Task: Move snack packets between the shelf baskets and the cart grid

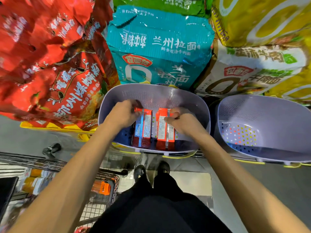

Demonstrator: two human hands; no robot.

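Two red snack packets lie side by side in the lilac perforated basket (154,93) in front of me. My left hand (123,113) grips the top of the left red packet (143,128). My right hand (181,121) pinches the top edge of the right red packet (164,130). Both packets rest on the basket floor, printed backs up. A second lilac basket (262,118) stands to the right and holds no packets. The wire cart (101,195) is at lower left with an orange packet (101,188) in it.
Large noodle multipacks fill the shelf behind the baskets: red ones (50,64) at left, a teal one (158,46) in the middle, yellow and white ones (262,47) at right. My feet (151,170) stand on the tiled floor below the shelf edge.
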